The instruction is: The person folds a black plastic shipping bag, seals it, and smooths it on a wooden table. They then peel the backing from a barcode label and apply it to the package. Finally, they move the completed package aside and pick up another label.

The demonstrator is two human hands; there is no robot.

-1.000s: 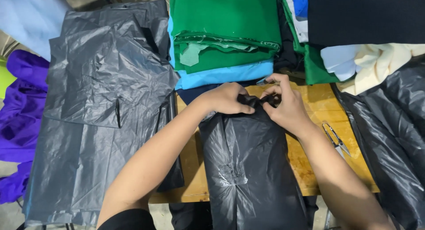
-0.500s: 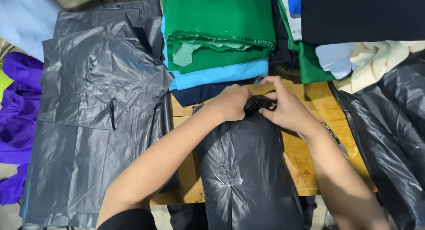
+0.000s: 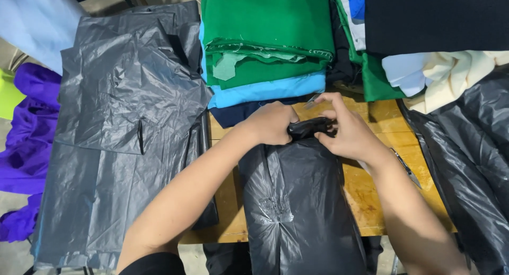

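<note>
Black bag's neck (image 3: 309, 127) looks twisted tighter; both hands' grip stays closed.

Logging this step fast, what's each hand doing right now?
Left hand: closed on the twisted neck of the filled black bag.
Right hand: fingers closed on the same neck.
</note>
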